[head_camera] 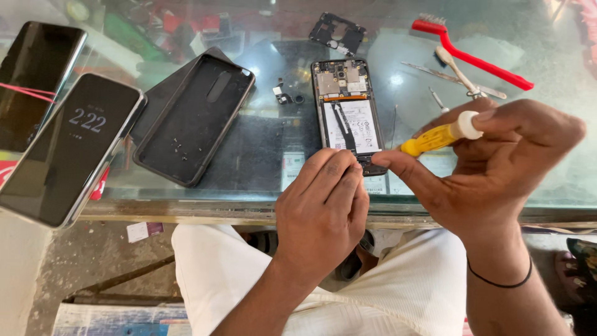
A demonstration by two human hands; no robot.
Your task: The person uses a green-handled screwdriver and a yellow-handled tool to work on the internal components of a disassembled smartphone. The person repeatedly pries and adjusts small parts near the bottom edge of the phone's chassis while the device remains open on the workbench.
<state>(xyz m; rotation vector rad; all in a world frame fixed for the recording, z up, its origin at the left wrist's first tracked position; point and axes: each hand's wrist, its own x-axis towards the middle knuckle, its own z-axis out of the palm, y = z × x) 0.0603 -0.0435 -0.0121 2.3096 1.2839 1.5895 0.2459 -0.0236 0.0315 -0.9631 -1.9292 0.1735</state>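
Spreading across the whole scene, the glass counter (pixel 261 180) carries everything, and the opened phone (pixel 347 115) lying back-up near its middle serves as the landmark. Left of that phone lie the largest things: a black phone case (pixel 189 121) turned hollow side up, then a phone with a lit screen (pixel 68 146) leaning over the counter's near edge, and beyond it a dark phone with a red band (pixel 34 81). Just below the opened phone, the left hand (pixel 323 208) is curled, its fingertips pressing down at the phone's bottom edge and covering that corner; it pins the phone rather than clasping anything. Right of the phone, the right hand (pixel 497 168) is clenched around a yellow-handled screwdriver (pixel 438 137), thumb stretched along the handle, the white cap against the fingers. The shaft points left toward the phone's lower right corner, though the tip is hidden between thumb and left fingers, so contact probably exists but cannot be confirmed. Up and right of the phone rests a red brush (pixel 472 53), with metal tweezers (pixel 454 78) crossing beneath it. Directly above the phone sits a removed black cover plate (pixel 339 32). Just left of the phone's top lie small loose black parts (pixel 285 94).
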